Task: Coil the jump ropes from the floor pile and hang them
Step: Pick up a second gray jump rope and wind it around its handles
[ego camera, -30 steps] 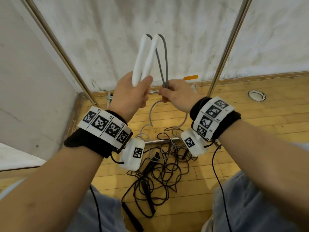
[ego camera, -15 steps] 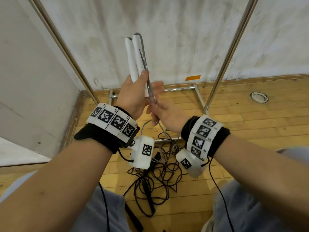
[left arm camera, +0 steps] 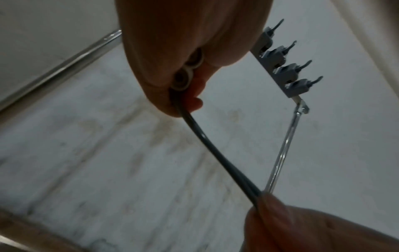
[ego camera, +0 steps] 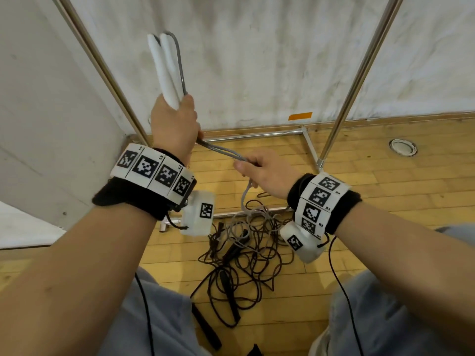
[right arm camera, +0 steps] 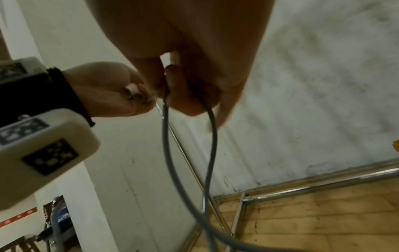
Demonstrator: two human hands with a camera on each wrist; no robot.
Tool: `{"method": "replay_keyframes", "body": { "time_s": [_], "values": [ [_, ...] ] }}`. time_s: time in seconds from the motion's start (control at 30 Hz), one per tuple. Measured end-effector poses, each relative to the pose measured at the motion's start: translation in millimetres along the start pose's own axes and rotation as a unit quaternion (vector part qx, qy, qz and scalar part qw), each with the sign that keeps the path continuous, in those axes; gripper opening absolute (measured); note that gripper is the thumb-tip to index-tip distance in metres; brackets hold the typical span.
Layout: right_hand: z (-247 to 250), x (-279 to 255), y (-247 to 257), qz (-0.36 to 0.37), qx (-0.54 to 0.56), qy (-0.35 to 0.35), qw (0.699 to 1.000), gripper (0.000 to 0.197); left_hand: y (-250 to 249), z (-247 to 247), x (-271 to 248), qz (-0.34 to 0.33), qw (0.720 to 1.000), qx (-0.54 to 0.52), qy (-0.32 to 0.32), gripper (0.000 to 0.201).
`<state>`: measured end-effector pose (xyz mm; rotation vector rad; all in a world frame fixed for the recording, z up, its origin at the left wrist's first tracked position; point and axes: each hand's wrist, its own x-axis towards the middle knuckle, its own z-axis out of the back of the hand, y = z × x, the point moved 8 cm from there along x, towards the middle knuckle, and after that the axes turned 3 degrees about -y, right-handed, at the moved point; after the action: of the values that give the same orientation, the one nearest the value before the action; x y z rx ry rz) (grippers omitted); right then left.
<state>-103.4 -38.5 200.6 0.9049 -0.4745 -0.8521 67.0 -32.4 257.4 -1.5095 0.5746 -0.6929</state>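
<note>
My left hand (ego camera: 174,124) grips the two white handles (ego camera: 165,70) of a grey jump rope, held upright in front of the wall. The grey cord (ego camera: 221,152) runs taut from under that fist down to my right hand (ego camera: 262,170), which pinches it. In the right wrist view the cord (right arm camera: 187,170) hangs from the right hand's fingers as a doubled strand. Below, the rest of the grey cord drops to the pile of dark jump ropes (ego camera: 244,258) on the wooden floor. A grey hook rail (left arm camera: 282,68) shows in the left wrist view, above and beyond the left hand.
A chrome rack stands against the white wall, with slanting posts (ego camera: 357,75) and floor bars (ego camera: 257,136). A round floor fitting (ego camera: 402,147) lies to the right. A black handle (ego camera: 205,327) lies near my knees.
My right hand slid down the cord and away to the right, pulling it taut. My left hand rose slightly and tilted the white handles leftward.
</note>
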Motion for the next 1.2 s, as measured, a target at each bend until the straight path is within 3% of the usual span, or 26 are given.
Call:
{"method": "replay_keyframes", "body": {
  "time_s": [0.13,0.23,0.3,0.37,0.53,0.6,0.67,0.73,0.8,0.9,1.03,1.2],
  "values": [
    [4,1,3,0.010,-0.043,0.005,0.999,0.030,-4,11,7,-0.074,0.982,0.174,-0.001,0.012],
    [6,0,2,-0.025,0.047,0.007,0.999,0.030,-1,10,9,-0.104,0.953,0.283,0.015,0.023],
    [13,2,6,-0.013,0.054,-0.014,0.998,0.025,2,8,7,-0.133,0.905,0.403,0.026,0.028],
    [24,4,12,0.026,-0.023,-0.039,0.999,0.018,11,2,2,-0.134,0.857,0.492,0.072,0.030],
    [58,6,11,0.042,-0.118,-0.125,0.984,0.025,42,-28,-20,-0.110,0.805,0.520,0.262,0.055],
    [64,5,17,0.063,-0.130,-0.141,0.979,0.025,49,-39,-33,-0.122,0.771,0.540,0.316,0.062],
    [60,3,28,0.097,-0.128,-0.128,0.979,0.024,55,-46,-43,-0.148,0.723,0.583,0.340,0.057],
    [55,1,37,0.121,-0.121,-0.114,0.979,0.023,60,-49,-50,-0.155,0.688,0.623,0.338,0.037],
    [56,1,39,0.124,-0.130,-0.117,0.977,0.027,64,-52,-56,-0.144,0.682,0.631,0.341,0.014],
    [71,6,30,0.089,-0.160,-0.149,0.972,0.037,66,-56,-69,-0.145,0.687,0.606,0.373,0.009],
    [95,11,8,0.017,-0.103,-0.181,0.978,0.047,55,-60,-78,-0.166,0.716,0.526,0.427,0.022],
    [102,14,-7,-0.028,0.010,-0.127,0.991,0.043,25,-54,-80,-0.176,0.760,0.442,0.443,0.031]
  ]
}}
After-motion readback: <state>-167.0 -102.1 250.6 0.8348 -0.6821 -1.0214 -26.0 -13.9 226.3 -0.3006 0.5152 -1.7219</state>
